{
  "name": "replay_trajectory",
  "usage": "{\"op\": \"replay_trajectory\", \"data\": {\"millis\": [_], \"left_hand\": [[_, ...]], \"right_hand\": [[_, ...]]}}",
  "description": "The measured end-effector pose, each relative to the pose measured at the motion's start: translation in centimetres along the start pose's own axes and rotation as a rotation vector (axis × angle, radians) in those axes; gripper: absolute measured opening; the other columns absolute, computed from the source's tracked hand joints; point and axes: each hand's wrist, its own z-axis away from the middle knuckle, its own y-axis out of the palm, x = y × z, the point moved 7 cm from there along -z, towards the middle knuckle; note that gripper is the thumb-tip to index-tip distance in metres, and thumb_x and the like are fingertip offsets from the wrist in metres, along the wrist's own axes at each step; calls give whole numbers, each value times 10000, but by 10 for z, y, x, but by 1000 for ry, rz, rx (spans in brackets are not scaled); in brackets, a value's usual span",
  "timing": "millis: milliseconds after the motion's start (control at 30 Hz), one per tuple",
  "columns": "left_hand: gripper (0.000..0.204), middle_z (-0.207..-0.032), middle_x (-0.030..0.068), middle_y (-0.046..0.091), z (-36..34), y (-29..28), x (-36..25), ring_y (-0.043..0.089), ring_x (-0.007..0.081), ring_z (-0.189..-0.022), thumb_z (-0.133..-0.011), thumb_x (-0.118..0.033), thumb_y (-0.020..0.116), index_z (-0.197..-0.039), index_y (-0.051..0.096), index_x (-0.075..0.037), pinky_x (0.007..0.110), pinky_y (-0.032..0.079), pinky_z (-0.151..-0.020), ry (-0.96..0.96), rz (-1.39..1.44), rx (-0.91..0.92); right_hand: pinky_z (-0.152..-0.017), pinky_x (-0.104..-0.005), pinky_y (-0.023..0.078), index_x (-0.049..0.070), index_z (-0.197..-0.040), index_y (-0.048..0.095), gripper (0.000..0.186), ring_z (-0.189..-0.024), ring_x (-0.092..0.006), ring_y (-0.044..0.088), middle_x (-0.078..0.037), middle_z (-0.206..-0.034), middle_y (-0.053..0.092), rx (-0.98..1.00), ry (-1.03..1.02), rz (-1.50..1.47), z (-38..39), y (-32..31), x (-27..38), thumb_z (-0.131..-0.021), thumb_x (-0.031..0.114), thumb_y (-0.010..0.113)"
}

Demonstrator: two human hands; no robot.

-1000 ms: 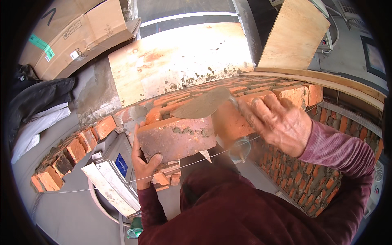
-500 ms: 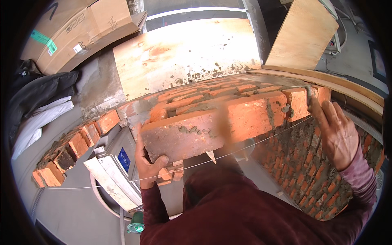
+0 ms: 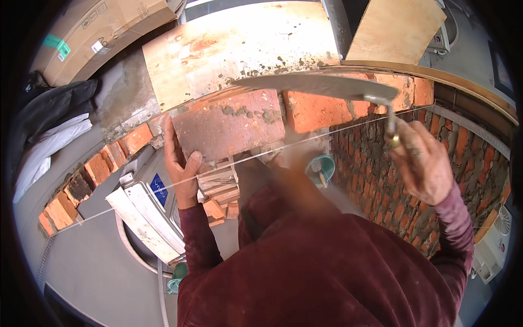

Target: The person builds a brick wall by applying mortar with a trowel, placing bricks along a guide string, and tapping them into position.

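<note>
My left hand (image 3: pixel 183 169) grips a dark reddish brick (image 3: pixel 229 128) at its left end, thumb on the near face and fingers at the side. Grey mortar specks dot that face. The brick is at the near edge of a brick wall (image 3: pixel 316 109); whether it rests on the wall cannot be seen. In my right hand (image 3: pixel 422 163) is a trowel (image 3: pixel 327 85), fingers closed round its handle. Its long grey blade reaches left above the wall top, past the brick's far edge. A white string (image 3: pixel 305 143) stretches across, passing in front of the wall. A blurred orange-brown smear (image 3: pixel 302 177) shows below the brick.
Toothed brick ends (image 3: pixel 98 168) step down at the left. Below stand a white appliance (image 3: pixel 144 229), stacked bricks (image 3: pixel 218 188) and a green bucket (image 3: pixel 321 168). Beyond the wall lie a mortar-spattered board (image 3: pixel 218 52), a cardboard box (image 3: pixel 98 38) and a leaning wood panel (image 3: pixel 395 32).
The brick in my left hand has moved away from my body. My right hand has come left and nearer, and the trowel blade now lies across above the wall. The view has shifted slightly.
</note>
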Motion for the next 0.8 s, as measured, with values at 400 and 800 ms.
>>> {"op": "replay_trajectory", "data": {"millis": [400, 800], "left_hand": [[639, -1528, 179, 323, 78, -39, 40, 381, 272, -1379, -986, -269, 547, -1498, 270, -6, 390, 346, -1102, -22, 25, -311], [979, -1511, 318, 266, 372, 55, 307, 270, 396, -1425, -874, -642, 513, -1453, 265, 108, 394, 225, -1168, -743, -939, 717]], "right_hand": [[-550, -364, 498, 5, -1272, 464, 439, -641, -211, 568, -114, -890, 572, -486, -75, -64, 129, 48, -9, -858, 48, 604], [-822, -529, 500, -11, -1072, 589, 317, -913, -440, 642, -286, -934, 662, 307, 761, -431, 356, 463, -122, -773, 59, 513]]}}
